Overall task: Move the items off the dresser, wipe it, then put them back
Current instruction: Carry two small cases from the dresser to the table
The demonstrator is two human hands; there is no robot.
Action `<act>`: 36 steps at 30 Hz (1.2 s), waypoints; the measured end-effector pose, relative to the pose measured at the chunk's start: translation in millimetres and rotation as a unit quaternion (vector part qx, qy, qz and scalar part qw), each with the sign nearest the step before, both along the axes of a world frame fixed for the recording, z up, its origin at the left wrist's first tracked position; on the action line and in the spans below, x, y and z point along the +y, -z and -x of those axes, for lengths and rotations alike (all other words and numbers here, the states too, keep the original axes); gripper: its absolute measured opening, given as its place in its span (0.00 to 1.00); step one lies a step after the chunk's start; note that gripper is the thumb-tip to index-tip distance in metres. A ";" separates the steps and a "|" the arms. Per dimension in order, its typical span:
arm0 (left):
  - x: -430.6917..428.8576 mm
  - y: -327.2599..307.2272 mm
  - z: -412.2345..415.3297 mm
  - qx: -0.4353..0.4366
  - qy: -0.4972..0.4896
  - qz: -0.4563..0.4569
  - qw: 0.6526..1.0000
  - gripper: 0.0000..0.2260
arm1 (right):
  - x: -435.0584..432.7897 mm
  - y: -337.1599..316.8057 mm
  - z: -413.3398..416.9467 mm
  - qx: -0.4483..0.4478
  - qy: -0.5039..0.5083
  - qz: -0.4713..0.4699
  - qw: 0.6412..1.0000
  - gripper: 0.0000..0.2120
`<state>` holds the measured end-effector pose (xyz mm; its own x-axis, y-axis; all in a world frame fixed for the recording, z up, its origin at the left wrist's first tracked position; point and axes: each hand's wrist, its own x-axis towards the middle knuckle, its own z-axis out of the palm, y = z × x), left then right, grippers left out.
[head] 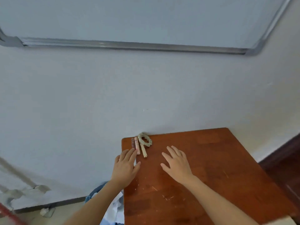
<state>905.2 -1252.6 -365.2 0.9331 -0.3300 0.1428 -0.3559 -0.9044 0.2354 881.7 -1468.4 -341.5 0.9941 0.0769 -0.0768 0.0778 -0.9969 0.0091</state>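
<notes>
The brown wooden dresser top (211, 168) fills the lower right. At its far left corner lie a dark pink tube (132, 142), a light pink tube (136, 144), a cream tube with a gold tip (143, 149) and a pale green scrunchie (146, 139) against the wall. My left hand (125, 168) lies flat over the left edge, fingers straight, fingertips touching the near ends of the pink tubes; something small and pale shows beside its thumb. My right hand (176, 163) rests flat on the top with fingers spread, to the right of the cream tube.
A white wall rises behind the dresser, with a whiteboard (146, 21) high up. Blue and white cloth (103, 200) lies on the floor left of the dresser. A dark wooden edge (285, 153) stands at the right.
</notes>
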 end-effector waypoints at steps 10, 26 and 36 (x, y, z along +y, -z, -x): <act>-1.6 -29.8 50.2 -0.009 0.297 0.011 0.955 0.26 | 55.5 -8.9 180.3 -0.054 0.304 -0.045 0.950 0.25; -111.8 -105.6 387.8 0.033 0.655 0.111 0.747 0.37 | 138.0 -76.7 599.8 -0.007 0.685 0.051 0.727 0.24; -133.1 -126.0 613.9 0.100 0.692 0.177 0.693 0.39 | 152.5 -112.3 812.9 -0.066 0.752 0.101 0.648 0.21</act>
